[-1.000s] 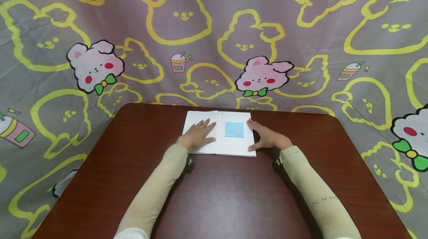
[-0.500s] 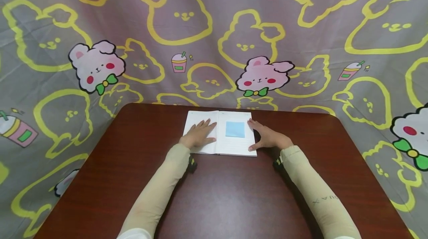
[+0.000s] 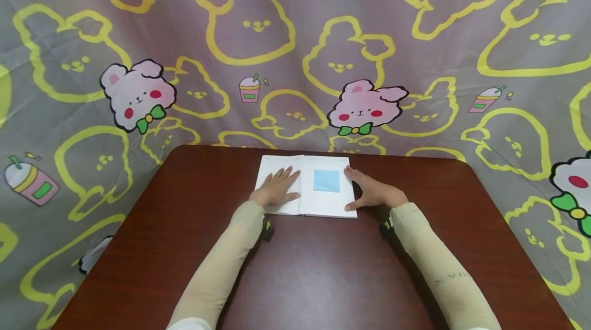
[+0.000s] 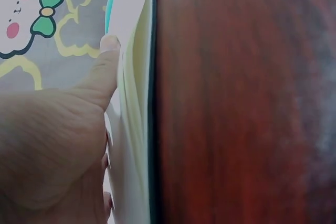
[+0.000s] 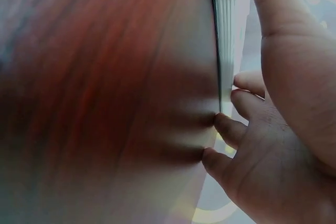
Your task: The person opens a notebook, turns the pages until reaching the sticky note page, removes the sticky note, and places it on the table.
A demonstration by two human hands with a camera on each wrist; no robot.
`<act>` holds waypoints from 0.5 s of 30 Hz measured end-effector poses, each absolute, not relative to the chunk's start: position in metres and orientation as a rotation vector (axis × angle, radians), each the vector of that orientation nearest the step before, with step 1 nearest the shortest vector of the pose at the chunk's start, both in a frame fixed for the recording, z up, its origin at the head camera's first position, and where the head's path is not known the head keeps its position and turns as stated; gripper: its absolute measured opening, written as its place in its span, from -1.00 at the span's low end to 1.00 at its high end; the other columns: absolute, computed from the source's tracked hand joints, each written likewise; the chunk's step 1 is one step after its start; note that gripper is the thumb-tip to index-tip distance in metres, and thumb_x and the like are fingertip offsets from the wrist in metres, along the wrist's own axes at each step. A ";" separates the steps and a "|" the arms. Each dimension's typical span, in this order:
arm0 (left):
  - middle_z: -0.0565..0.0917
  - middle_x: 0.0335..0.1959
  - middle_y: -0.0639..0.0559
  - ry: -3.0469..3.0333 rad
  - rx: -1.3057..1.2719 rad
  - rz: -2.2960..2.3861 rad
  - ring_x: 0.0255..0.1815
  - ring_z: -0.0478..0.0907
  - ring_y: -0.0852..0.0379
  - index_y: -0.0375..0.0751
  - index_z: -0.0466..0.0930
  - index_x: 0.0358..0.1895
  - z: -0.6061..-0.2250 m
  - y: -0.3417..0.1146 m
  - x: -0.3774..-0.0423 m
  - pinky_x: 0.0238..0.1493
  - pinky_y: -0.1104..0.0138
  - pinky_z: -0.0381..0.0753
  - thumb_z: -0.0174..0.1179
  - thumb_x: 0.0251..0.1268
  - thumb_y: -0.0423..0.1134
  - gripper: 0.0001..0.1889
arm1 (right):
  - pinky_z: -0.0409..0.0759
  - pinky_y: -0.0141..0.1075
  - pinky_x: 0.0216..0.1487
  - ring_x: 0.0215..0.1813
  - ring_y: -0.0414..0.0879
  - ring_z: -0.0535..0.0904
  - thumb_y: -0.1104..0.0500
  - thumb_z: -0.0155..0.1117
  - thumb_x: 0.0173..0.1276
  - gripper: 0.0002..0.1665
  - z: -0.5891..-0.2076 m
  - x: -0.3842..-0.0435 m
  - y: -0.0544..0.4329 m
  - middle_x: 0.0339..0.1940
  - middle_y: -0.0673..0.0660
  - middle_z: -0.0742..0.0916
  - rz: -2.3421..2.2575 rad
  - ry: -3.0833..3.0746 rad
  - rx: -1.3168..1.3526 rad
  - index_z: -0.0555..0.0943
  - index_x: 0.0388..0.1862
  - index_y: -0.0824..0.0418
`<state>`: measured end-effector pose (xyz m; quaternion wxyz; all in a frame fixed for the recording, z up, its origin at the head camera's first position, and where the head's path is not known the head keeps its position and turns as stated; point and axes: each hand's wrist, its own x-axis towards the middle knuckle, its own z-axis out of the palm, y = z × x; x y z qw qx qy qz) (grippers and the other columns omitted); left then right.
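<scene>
An open notebook [image 3: 329,206] lies on the table with a square light-blue sticky note [image 3: 327,180] on its right page. My left hand [image 3: 277,190] rests on the left page, fingers spread. In the left wrist view its thumb lies on the paper above the notebook's layered page edges [image 4: 137,108]. At the right edge of the notebook is my right hand [image 3: 376,193], its thumb at the lower corner and its fingers along the side. The right wrist view shows some fingertips of that hand [image 5: 273,145] touching the table beside the page block [image 5: 226,19].
A dark reddish-brown wooden table [image 3: 300,273] extends around the notebook. Behind it hangs a grey curtain [image 3: 286,27] with yellow outlines and cartoon rabbits. Both arms wear pale sleeves [image 3: 231,253], and a small dark device [image 3: 267,228] sits at the left wrist.
The head view has shifted slightly, so everything sits a little further right and lower. Both hands keep their places on the notebook.
</scene>
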<state>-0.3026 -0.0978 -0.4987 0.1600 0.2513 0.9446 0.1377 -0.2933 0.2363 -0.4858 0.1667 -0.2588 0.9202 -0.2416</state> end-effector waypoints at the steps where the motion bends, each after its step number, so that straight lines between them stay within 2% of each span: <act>1: -0.25 0.70 -0.08 2.696 0.714 0.394 0.70 -0.32 -0.16 0.02 -0.19 0.69 -0.501 -0.098 -0.304 0.62 -0.16 -0.32 -0.10 0.59 0.20 -0.21 | -0.06 0.38 0.54 0.66 0.38 -0.21 -0.21 0.64 0.05 0.50 -0.485 -0.293 0.236 0.69 0.39 -0.05 -0.671 2.626 -0.733 -0.08 0.66 0.39; 5: -0.29 0.70 -0.02 2.698 0.708 0.399 0.70 -0.35 -0.12 0.09 -0.24 0.69 -0.510 -0.099 -0.308 0.62 -0.14 -0.36 -0.13 0.57 0.26 -0.19 | -0.04 0.37 0.54 0.65 0.41 -0.17 -0.20 0.66 0.01 0.45 -0.481 -0.290 0.229 0.67 0.40 0.02 -0.636 2.696 -0.783 0.02 0.64 0.38; 11: -0.28 0.70 0.00 2.699 0.701 0.442 0.70 -0.36 -0.11 0.12 -0.21 0.69 -0.514 -0.100 -0.311 0.62 -0.15 -0.37 -0.09 0.55 0.27 -0.18 | 0.24 0.13 0.54 0.59 0.25 0.22 0.06 0.61 0.15 0.10 -0.467 -0.279 0.196 0.58 0.37 0.33 -0.626 2.811 -0.964 0.26 0.54 0.42; 15: -0.25 0.71 -0.04 2.699 0.710 0.441 0.70 -0.33 -0.14 0.08 -0.18 0.69 -0.508 -0.099 -0.307 0.62 -0.16 -0.34 -0.09 0.55 0.26 -0.19 | 0.40 0.05 0.46 0.49 0.22 0.40 0.21 0.50 0.23 -0.10 -0.462 -0.273 0.170 0.47 0.38 0.48 -0.391 2.889 -1.014 0.35 0.49 0.45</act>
